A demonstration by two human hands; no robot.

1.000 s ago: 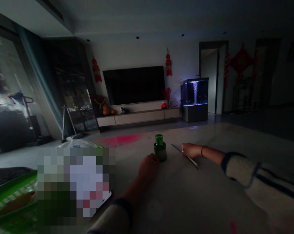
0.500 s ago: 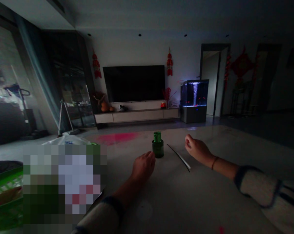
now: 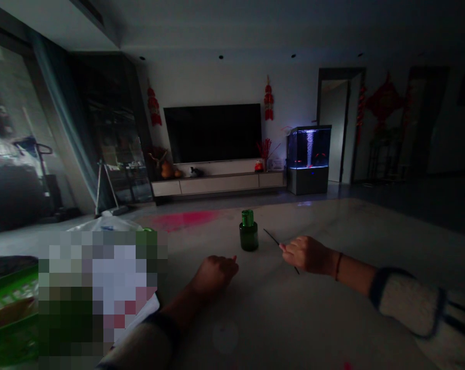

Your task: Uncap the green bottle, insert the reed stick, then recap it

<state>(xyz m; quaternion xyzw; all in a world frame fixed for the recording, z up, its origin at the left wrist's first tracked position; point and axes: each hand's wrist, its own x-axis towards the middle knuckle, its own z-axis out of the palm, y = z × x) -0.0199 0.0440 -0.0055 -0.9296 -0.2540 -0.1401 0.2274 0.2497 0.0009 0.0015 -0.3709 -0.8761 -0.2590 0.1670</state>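
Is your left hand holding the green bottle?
No, the green bottle stands on the table by itself, apart from the left hand.

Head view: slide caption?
Left hand beside a green glass bottle, right hand over a thin dark strip on a pale tabletop.

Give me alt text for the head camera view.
The left hand rests beside a green glass bottle on a pale tabletop; the right hand touches a thin dark stick. A lit fish tank glows beyond.
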